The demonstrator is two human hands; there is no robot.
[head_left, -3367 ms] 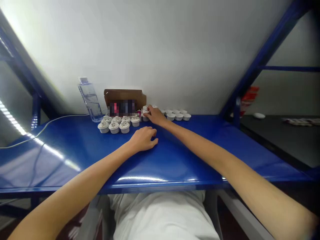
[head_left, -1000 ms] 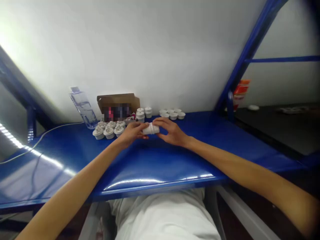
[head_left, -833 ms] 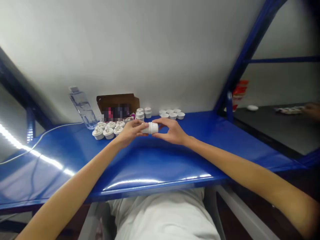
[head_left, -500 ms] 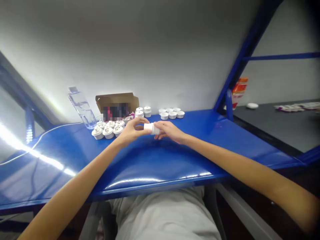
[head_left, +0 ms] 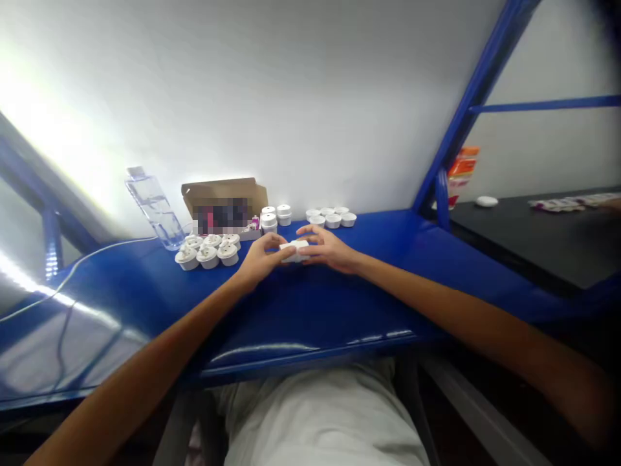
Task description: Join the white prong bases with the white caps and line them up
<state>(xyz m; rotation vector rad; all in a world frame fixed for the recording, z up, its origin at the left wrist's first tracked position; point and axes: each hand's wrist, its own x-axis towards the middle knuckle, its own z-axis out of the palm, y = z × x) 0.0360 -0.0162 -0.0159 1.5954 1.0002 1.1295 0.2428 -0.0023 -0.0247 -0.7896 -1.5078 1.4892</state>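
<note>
Between my two hands, just above the blue table (head_left: 310, 310), is a small white plastic housing (head_left: 295, 250), lying on its side. My left hand (head_left: 261, 257) grips its left end with thumb and fingers. My right hand (head_left: 332, 250) has its fingers curled round the right end. A lengthwise seam or join cannot be made out at this size. To the left of my left hand stand several round white housings (head_left: 208, 257) with small parts on top. Beyond my hands sit several open white cups (head_left: 333, 221) and a few stacked white pieces (head_left: 268, 223).
An open cardboard box (head_left: 223, 188) with partly blurred contents stands at the back. Beside it a clear bottle (head_left: 156, 210) leans left. A white cable (head_left: 92, 254) runs along the left side. Blue frame posts (head_left: 444, 194) rise at the right, before a dark neighbouring table (head_left: 519, 239).
The white housing has been turned a little between my hands, and my right fingers have shifted up and spread along it. The picture has become brighter at the wall.
</note>
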